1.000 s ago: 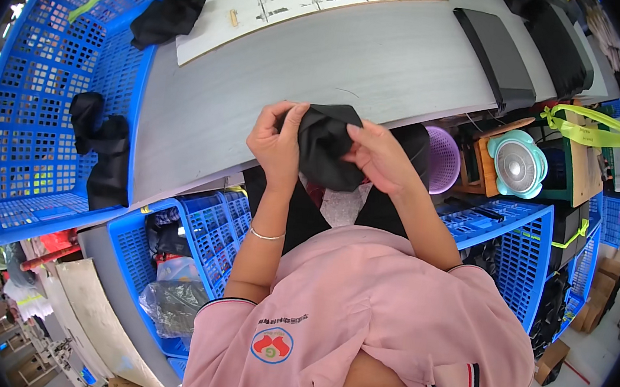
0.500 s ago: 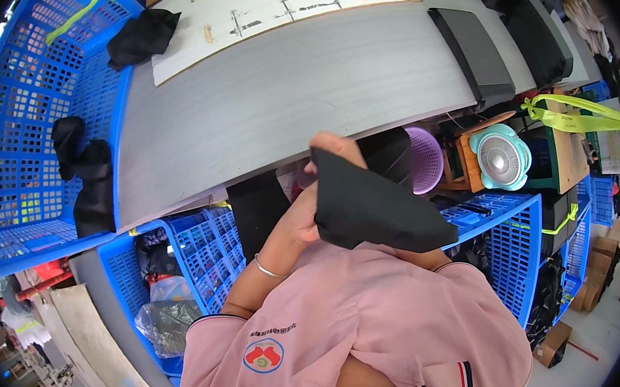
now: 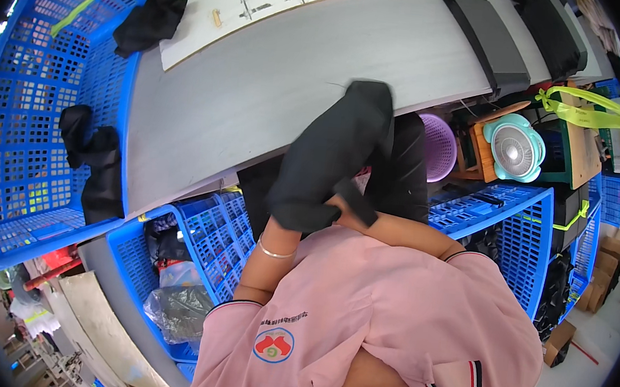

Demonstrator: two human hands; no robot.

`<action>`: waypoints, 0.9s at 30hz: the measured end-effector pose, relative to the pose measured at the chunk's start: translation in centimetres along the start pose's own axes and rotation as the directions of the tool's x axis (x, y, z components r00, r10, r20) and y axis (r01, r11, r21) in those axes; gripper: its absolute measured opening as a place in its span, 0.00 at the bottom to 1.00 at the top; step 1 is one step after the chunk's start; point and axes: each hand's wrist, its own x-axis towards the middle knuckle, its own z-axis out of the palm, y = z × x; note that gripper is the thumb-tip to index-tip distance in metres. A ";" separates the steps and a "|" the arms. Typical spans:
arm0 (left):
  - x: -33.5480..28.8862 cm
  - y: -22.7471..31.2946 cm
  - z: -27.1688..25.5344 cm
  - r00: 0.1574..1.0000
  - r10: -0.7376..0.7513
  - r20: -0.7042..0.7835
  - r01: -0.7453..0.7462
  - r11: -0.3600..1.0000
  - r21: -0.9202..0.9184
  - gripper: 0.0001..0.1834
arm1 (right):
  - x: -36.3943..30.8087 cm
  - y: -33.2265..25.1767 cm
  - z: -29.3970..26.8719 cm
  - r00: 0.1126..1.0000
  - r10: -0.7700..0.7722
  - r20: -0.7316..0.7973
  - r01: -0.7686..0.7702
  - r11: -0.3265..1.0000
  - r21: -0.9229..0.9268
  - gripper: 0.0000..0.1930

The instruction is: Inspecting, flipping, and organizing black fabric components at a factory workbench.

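Note:
A piece of black fabric (image 3: pixel 333 151), shaped like a sleeve or pouch, rises in front of me past the table's near edge. My left forearm (image 3: pixel 276 239), with a silver bangle on it, runs up into the fabric's lower end; the cloth covers that hand, and its fingers are hidden. From the right, my right hand (image 3: pixel 348 210) reaches across to the fabric's lower edge and grips it. A dark strip of the cloth hangs over part of this hand.
The grey table (image 3: pixel 221 110) carries a white marked board (image 3: pixel 268 7) and dark flat pieces (image 3: pixel 485 42). Blue crates (image 3: pixel 115 167) stand left, with more below and right. A purple basket (image 3: pixel 437 147) and a turquoise fan (image 3: pixel 516 148) are at the right.
The black fabric has swung from lying sideways toward the right to standing upright over my left hand. My right hand has come down to its lower edge. The view has shifted slightly.

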 end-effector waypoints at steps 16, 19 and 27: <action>-0.5 0.1 -2.6 0.973 0.145 -0.177 -0.153 0.988 -0.031 0.38 | -2.2 -7.6 0.9 0.622 -0.777 -0.099 0.231 0.302 -0.925 0.31; -1.9 -0.9 -2.7 0.988 0.129 -0.085 -0.138 0.985 -0.101 0.36 | -1.5 -8.4 2.3 0.587 -0.804 0.092 0.262 0.082 -0.962 0.36; -3.1 -0.9 -3.2 0.978 0.206 0.026 -0.208 0.972 0.108 0.33 | -0.6 -8.1 4.2 0.408 -0.749 0.521 0.286 -0.437 -0.853 0.29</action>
